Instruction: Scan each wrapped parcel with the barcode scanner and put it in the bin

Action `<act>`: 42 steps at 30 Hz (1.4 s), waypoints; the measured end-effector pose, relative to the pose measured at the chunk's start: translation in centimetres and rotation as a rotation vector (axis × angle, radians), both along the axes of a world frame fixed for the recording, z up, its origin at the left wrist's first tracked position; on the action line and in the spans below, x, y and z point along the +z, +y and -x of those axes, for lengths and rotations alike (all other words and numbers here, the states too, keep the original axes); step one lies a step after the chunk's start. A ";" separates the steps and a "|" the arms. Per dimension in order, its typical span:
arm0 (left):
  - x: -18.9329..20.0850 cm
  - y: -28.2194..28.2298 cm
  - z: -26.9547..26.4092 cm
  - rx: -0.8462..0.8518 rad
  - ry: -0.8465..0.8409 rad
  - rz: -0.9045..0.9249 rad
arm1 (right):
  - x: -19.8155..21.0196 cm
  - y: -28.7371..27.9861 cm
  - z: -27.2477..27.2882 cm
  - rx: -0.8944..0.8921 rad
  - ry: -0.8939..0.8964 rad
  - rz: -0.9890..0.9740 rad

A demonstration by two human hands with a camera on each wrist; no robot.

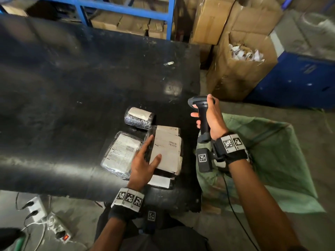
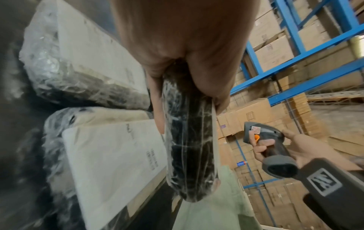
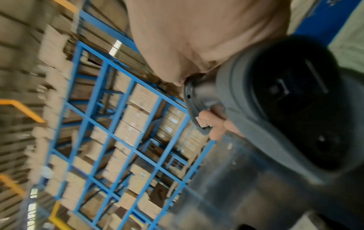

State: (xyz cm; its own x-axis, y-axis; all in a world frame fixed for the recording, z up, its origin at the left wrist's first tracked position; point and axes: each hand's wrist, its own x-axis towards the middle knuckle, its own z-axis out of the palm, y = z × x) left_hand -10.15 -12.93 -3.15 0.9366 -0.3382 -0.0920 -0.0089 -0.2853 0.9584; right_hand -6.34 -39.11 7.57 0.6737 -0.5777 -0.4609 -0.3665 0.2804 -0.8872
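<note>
Power strip (image 1: 48, 225), possibly; cardboard boxes (image 1: 241, 51) beyond.

label print (image 1: 167, 144): too small | shelving (image 3: 110, 124): blurred | parcel underside hidden (by hands)

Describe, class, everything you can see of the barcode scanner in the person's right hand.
The barcode scanner is a dark grey, pistol-shaped plastic handheld with an orange trigger and a small sticker on its head. The right hand grips its handle, fingers curled round the front, thumb up behind the head. It is held upright in the air beside the black table's edge, above the green bin, its head facing left toward the parcels. Its flared base points down.
</note>
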 end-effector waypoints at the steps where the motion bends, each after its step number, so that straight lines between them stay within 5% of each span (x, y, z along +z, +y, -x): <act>1: 0.5 -0.1 -0.4 0.018 -0.035 0.008 | 1.0 0.7 0.9 0.013 -0.014 -0.004; 14: 7.2 -2.1 -4.8 0.330 -0.430 0.099 | 9.2 7.7 7.7 0.259 -0.315 0.134; 28: 7.7 -1.4 -4.5 0.416 -0.448 0.095 | 9.8 8.8 8.3 0.239 -0.347 0.136; 34: 7.5 -1.1 -4.0 0.408 -0.428 0.087 | 7.6 8.0 7.3 0.108 -0.250 0.240; 42: 7.4 0.8 -3.4 0.416 -0.373 0.013 | -0.8 4.6 0.5 -0.023 -0.018 0.260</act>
State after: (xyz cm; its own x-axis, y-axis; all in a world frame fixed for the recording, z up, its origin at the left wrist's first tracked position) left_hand -6.79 -12.17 4.23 0.9597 0.0684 0.2725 -0.2368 -0.3254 0.9154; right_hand -6.80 -34.51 6.74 0.6660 -0.6903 -0.2827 -0.3460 0.0499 -0.9369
